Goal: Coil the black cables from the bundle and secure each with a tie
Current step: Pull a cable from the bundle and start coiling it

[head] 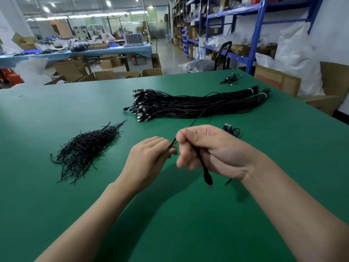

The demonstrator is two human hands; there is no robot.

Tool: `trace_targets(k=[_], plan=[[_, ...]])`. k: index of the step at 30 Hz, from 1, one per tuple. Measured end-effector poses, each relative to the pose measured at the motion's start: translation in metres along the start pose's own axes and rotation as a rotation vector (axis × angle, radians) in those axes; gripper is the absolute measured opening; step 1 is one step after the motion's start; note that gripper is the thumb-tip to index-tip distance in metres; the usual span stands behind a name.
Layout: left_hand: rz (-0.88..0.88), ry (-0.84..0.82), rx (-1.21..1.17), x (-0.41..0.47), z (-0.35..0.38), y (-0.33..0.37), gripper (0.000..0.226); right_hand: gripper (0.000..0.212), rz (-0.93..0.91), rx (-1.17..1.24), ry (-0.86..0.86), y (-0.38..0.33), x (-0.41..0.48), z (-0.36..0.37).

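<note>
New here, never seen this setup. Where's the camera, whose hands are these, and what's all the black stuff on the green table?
There is no machine here: a person works with bare hands. The single picture comes from a wide-angle camera worn on their head, looking forward and down, which is why both forearms reach in from the bottom edge.

The left hand and right hand both grip one black cable. Its plug end hangs below the right hand, and the rest trails back toward the bundle of straight black cables, which is bound by white bands at its far end.

Left of the hands lies a loose pile of ties. Just right of them sit some coiled cables, apparently finished. Everything rests on the green table.
</note>
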State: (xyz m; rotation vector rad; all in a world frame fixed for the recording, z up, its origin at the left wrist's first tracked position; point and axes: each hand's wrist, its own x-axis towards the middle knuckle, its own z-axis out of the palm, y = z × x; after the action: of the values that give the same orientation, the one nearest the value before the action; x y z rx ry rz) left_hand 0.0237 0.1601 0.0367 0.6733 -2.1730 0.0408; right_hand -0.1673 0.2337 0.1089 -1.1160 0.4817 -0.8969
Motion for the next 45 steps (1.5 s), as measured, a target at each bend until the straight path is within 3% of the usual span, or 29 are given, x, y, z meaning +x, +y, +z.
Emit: trace_targets(k=[3, 6, 9, 13, 19, 23, 25, 27, 29, 33, 39, 42, 45], plan=[[-0.057, 0.081, -0.025, 0.002, -0.006, 0.014, 0.032, 0.036, -0.155, 0.128, 0.023, -0.004, 0.017, 0.009], [-0.226, 0.192, -0.194, 0.005, -0.016, 0.021, 0.029, 0.046, -0.336, 0.2, 0.075, -0.02, 0.027, 0.011], [-0.332, 0.203, -0.24, 0.0, -0.025, 0.019, 0.025, 0.037, -0.484, 0.157, 0.184, -0.037, 0.036, 0.004], [-0.338, 0.081, -0.179, -0.002, -0.031, 0.028, 0.026, 0.031, -0.496, -0.081, 0.372, -0.025, 0.055, 0.002], [-0.262, -0.127, -0.075, 0.004, -0.04, 0.04, 0.03, 0.027, -0.42, -0.623, 0.619, 0.009, 0.074, -0.006], [-0.221, -0.19, -0.033, 0.01, -0.05, 0.041, 0.026, 0.027, -0.38, -0.995, 0.553, 0.026, 0.067, -0.01], [-0.178, -0.198, -0.009, 0.015, -0.058, 0.038, 0.02, 0.03, -0.312, -1.069, 0.478, 0.029, 0.058, -0.013], [-0.171, -0.19, -0.045, 0.021, -0.064, 0.031, 0.019, 0.036, -0.197, -0.951, 0.381, 0.034, 0.05, -0.016], [-0.209, -0.157, -0.169, 0.028, -0.065, 0.026, 0.019, 0.041, -0.109, -0.681, 0.287, 0.041, 0.042, -0.015], [-0.276, -0.133, -0.513, 0.036, -0.053, 0.017, 0.014, 0.045, -0.105, -0.177, 0.163, 0.045, 0.028, -0.015], [-0.426, -0.031, -0.894, 0.028, -0.02, 0.007, 0.01, 0.028, -0.113, 0.001, -0.026, 0.038, 0.015, -0.012], [-0.56, 0.028, -0.923, 0.016, 0.003, 0.011, 0.021, 0.025, -0.241, 0.078, 0.023, 0.03, 0.018, -0.009], [-0.562, -0.05, -0.804, 0.004, 0.017, 0.027, 0.03, 0.026, -0.382, 0.121, 0.21, 0.02, 0.027, -0.013]])
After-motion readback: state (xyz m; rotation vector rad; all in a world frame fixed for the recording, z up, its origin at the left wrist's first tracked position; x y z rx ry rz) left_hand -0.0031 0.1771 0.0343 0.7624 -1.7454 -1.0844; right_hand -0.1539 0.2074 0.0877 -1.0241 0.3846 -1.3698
